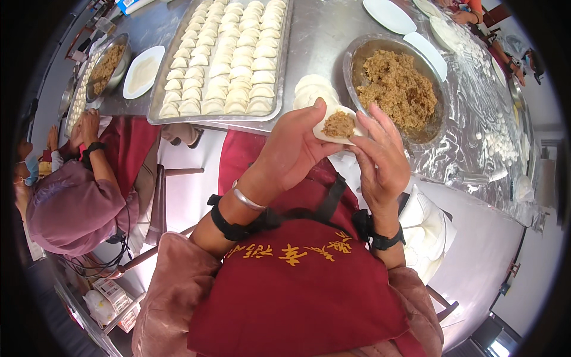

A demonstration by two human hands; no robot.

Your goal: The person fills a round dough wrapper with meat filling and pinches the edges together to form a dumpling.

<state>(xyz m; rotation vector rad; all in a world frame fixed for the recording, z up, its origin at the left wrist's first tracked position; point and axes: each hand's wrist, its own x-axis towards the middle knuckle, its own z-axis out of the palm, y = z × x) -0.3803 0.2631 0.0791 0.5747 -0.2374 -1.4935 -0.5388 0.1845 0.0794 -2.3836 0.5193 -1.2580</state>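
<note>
Between my two hands is a round dumpling wrapper [317, 128] with a mound of minced filling [339, 124] on its middle, not folded over. My left hand [290, 145] holds its left and lower edge, thumb raised. The fingers of my right hand [382, 156] grip its right edge. Just behind the wrapper lies a small stack of round wrappers [314, 89]. A steel bowl of filling [397, 89] stands to the right, past my right fingers. On the left, a metal tray [279, 114] carries rows of folded dumplings [238, 96].
White plates [388, 15] lie beside the bowl. Flour and small dough pieces [502, 147] cover the right of the steel table [319, 40]. At the left, a person in a mauve top [78, 207] works near another filling bowl [107, 67]. Others stand at the far right.
</note>
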